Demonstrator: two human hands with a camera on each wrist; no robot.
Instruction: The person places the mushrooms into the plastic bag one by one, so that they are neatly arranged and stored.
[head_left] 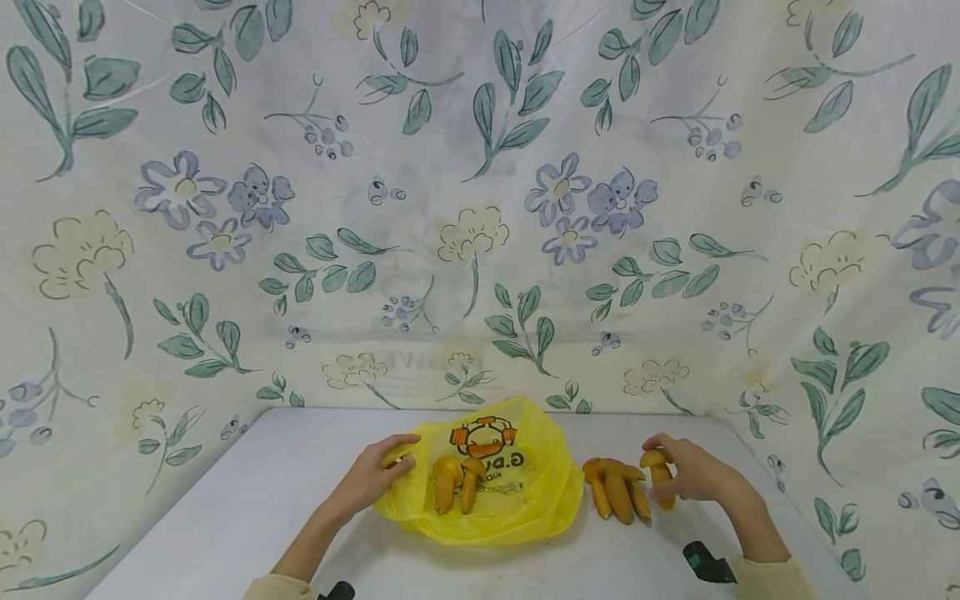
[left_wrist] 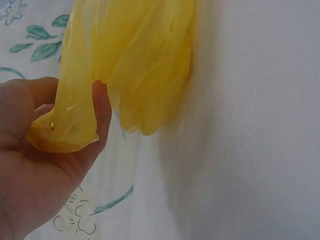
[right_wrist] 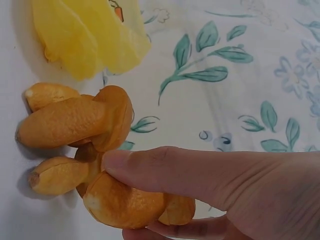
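A yellow plastic bag with a printed cartoon duck lies on the table with its mouth spread. Two orange-brown mushrooms, one being the left mushroom, lie inside it. My left hand holds the bag at its left edge; in the left wrist view a fold of yellow plastic passes between thumb and fingers. On the right, my right hand pinches a mushroom between thumb and fingers. Right beside it, several more mushrooms lie bunched together, to the right of the bag.
The white table carries the bag and mushrooms. Behind it hangs a floral cloth, with more of it at both sides. A dark device is worn at the right wrist, and part of another shows at the left.
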